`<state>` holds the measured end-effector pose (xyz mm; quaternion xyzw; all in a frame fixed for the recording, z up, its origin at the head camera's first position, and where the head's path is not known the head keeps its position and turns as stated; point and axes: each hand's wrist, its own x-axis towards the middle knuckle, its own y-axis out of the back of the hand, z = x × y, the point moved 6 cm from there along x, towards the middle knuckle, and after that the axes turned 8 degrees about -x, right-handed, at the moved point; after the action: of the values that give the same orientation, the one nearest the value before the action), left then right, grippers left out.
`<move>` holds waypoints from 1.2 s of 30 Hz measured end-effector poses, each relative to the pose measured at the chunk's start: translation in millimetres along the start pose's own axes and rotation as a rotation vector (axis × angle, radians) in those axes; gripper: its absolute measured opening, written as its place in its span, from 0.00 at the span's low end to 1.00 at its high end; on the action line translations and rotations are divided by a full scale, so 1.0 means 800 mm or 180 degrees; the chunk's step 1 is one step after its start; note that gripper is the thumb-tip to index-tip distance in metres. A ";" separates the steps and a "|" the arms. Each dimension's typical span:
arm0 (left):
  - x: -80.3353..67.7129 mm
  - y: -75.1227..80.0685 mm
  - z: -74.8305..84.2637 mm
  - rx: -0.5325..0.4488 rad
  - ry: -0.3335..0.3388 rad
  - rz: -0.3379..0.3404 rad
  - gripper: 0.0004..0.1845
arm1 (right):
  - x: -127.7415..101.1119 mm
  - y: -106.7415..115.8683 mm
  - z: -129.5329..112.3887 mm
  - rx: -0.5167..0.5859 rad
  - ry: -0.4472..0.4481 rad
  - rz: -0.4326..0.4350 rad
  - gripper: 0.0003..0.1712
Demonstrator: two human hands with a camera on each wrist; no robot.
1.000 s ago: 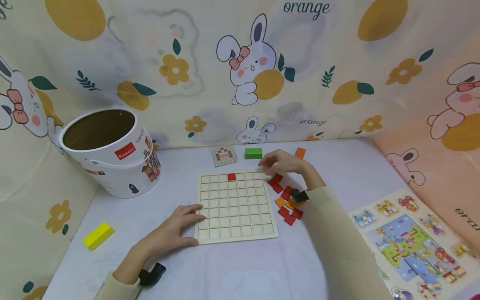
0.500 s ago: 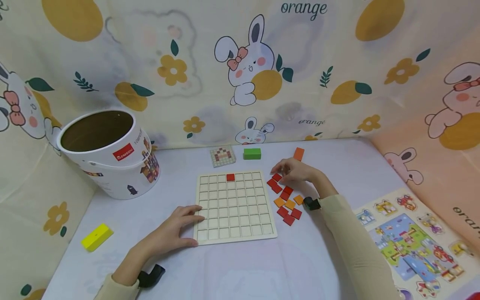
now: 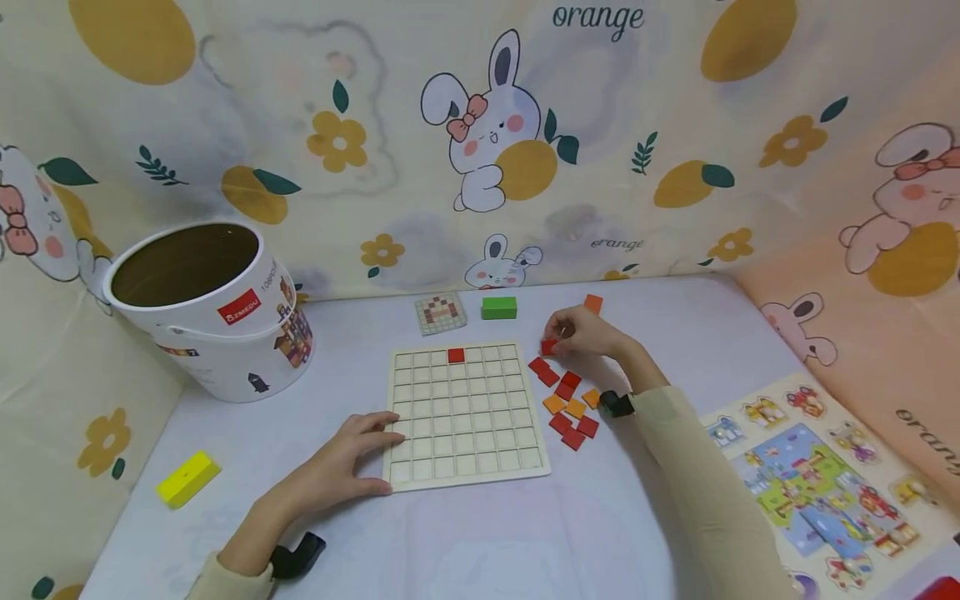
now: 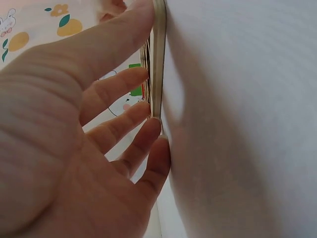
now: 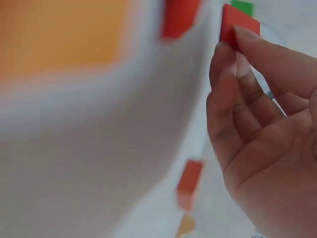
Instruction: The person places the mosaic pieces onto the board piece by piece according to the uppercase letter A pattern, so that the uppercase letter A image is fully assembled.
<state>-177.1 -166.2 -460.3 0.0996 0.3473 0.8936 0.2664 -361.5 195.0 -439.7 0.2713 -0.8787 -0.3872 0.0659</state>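
Observation:
A pale square grid board (image 3: 465,417) lies on the white table, with one red tile (image 3: 456,356) in its top row. My left hand (image 3: 337,458) rests at the board's left edge, fingers spread and fingertips touching it, as the left wrist view also shows. Right of the board's top corner, my right hand (image 3: 588,333) pinches a red square tile (image 5: 240,25) between thumb and fingers. Below that hand lie several loose red tiles (image 3: 561,423) and some orange tiles (image 3: 575,407).
Behind the board are a small pattern card (image 3: 440,313), a green block (image 3: 498,308) and an orange block (image 3: 593,303). A white bucket (image 3: 217,358) stands at the left, a yellow block (image 3: 188,480) in front of it. A picture puzzle board (image 3: 825,483) lies at the right.
My right hand has moved right from the board's top corner to the loose tiles and picked up a red one. The left hand stays at the board's edge.

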 end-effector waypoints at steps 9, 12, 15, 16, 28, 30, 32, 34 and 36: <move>-0.001 0.000 0.000 0.0004 -0.0039 0.0009 0.34 | 0.056 -0.063 -0.086 0.0280 0.0415 -0.0201 0.12; -0.002 0.001 0.000 0.0008 -0.0041 0.0007 0.34 | 0.074 -0.095 -0.115 0.0347 0.0528 -0.0348 0.12; -0.002 0.001 -0.001 0.0014 -0.0047 0.0001 0.34 | 0.087 -0.119 -0.134 0.0427 0.0590 -0.0444 0.11; -0.002 0.000 -0.001 0.0010 -0.0049 -0.0002 0.34 | 0.090 -0.125 -0.138 0.0459 0.0582 -0.0476 0.11; 0.000 -0.001 -0.001 -0.0017 -0.0051 -0.0007 0.34 | 0.095 -0.139 -0.148 0.0088 0.0591 -0.0470 0.08; 0.000 -0.001 -0.002 -0.0027 -0.0051 -0.0009 0.34 | 0.094 -0.139 -0.147 0.0073 0.0552 -0.0460 0.08; -0.001 -0.001 -0.002 -0.0033 -0.0045 -0.0010 0.34 | 0.094 -0.140 -0.146 0.0078 0.0531 -0.0455 0.09; -0.001 -0.001 -0.001 -0.0040 -0.0047 -0.0008 0.34 | 0.095 -0.140 -0.146 0.0084 0.0525 -0.0450 0.08; -0.001 -0.001 -0.001 -0.0041 -0.0045 -0.0007 0.34 | 0.095 -0.141 -0.146 0.0057 0.0526 -0.0438 0.07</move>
<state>-176.8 -166.7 -461.6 0.1039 0.3398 0.8948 0.2705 -339.9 17.5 -447.1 0.3626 -0.8530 -0.3592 0.1090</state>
